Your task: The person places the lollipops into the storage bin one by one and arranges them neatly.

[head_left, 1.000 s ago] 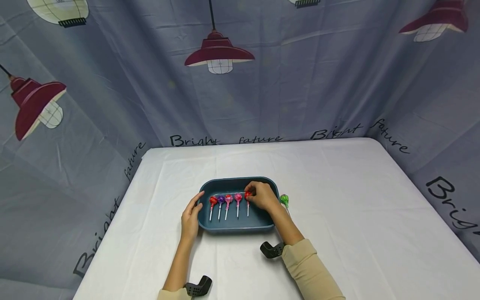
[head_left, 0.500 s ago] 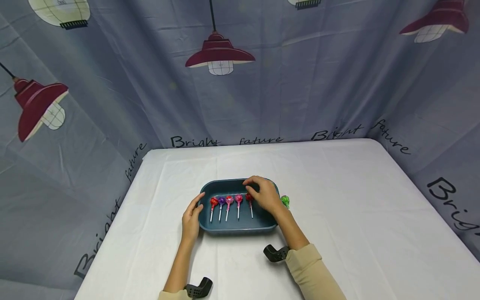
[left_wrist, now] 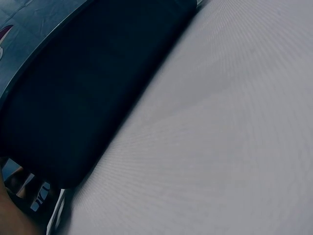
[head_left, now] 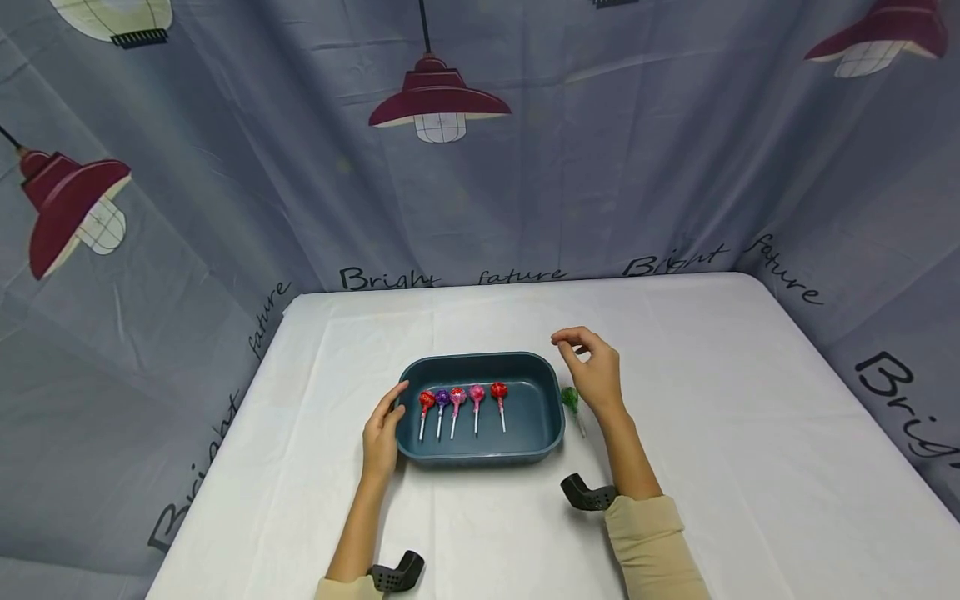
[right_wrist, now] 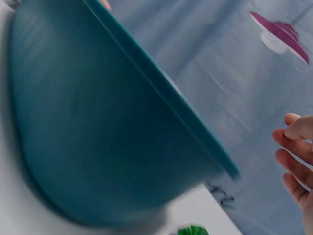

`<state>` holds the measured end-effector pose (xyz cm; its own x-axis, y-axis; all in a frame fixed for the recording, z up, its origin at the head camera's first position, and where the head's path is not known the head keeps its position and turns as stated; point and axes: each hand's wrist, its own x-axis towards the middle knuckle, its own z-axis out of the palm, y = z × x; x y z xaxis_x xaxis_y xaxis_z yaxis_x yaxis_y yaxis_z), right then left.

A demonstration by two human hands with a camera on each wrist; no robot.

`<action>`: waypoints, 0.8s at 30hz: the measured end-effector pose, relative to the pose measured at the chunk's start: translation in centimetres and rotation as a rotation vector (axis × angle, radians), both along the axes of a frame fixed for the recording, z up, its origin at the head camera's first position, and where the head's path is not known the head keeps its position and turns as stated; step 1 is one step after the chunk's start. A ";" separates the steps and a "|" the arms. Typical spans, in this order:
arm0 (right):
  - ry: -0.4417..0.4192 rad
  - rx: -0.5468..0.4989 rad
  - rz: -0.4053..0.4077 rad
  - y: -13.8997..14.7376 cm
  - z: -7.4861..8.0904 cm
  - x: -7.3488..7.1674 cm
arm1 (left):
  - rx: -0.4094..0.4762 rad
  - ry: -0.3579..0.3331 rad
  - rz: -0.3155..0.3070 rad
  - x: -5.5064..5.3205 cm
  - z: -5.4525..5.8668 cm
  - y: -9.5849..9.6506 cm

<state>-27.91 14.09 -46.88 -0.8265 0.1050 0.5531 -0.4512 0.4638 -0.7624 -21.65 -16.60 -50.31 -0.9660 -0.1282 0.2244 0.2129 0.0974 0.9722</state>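
Observation:
Several wrapped lollipops lie in a row in a dark teal tray (head_left: pixel 480 457), sticks toward the person: a red lollipop (head_left: pixel 427 400), a purple lollipop (head_left: pixel 442 398), two pink ones, and another red lollipop (head_left: pixel 499 390) at the row's right end. The left hand (head_left: pixel 381 442) holds the tray's left end, thumb at the rim; in the left wrist view its fingers show partly behind the tray. Raised above the cloth to the right of the tray, the right hand (head_left: pixel 597 371) holds nothing, its fingers loosely bent. Below it, a green lollipop (head_left: pixel 570 397) lies outside the tray.
A white cloth (head_left: pixel 712 433) covers the table. A grey curtain (head_left: pixel 637 183) with printed lamps and lettering hangs around its back and sides. Each wrist wears a black device, such as the right wrist camera (head_left: pixel 588 492).
The right hand has let go of the red lollipop at the row's right end and moved up and right, out of the tray. The left hand keeps its place.

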 end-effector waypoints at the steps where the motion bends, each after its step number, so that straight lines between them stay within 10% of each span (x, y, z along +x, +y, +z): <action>1: -0.014 -0.011 -0.009 0.5 -0.2 0.0 | 0.003 0.001 -0.001 0.0 0.0 0.0; 11: -0.200 0.095 0.088 5.4 -5.8 -0.8 | 0.004 0.017 -0.006 -0.1 -0.2 -0.1; 24: -0.507 0.133 0.212 4.7 -4.4 1.7 | 0.013 0.010 -0.013 -0.1 -0.2 0.0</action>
<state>-26.18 18.75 -51.30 -0.9876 -0.1361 0.0780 -0.1373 0.5099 -0.8492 -21.79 -16.63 -50.50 -0.9655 -0.1182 0.2321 0.2234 0.0823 0.9712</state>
